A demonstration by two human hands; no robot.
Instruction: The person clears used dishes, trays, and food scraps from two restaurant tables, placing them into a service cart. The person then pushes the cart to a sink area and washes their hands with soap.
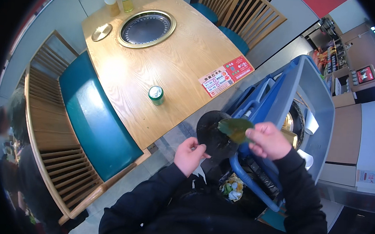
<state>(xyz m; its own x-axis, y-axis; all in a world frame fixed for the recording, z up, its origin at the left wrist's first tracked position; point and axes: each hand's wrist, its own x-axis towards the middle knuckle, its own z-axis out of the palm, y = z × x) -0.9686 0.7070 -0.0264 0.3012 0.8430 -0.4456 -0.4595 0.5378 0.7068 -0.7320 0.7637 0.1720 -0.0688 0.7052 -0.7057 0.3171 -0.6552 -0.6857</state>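
My right hand (265, 140) pinches a broad green leaf (235, 129) by one end, with the leaf hanging over a round black plate (213, 145). The plate's dark surface looks wet and carries small scraps. At its near left edge is my left hand (189, 156), fingers curled and thumb on the rim, apparently gripping it. Something white, perhaps a tissue (200, 170), shows just below that hand. Lower down, crumpled white and green waste (233, 189) lies in a dark bin beside the cart's blue handle (251, 183).
A blue-grey cart tub (325, 133) at right holds white bowls (311, 122) and dark dishes. The wooden table (184, 64) bears a green can (156, 95), a round grill (146, 29), a brass lid (101, 32) and a printed card (226, 76). A green bench (99, 120) stands left.
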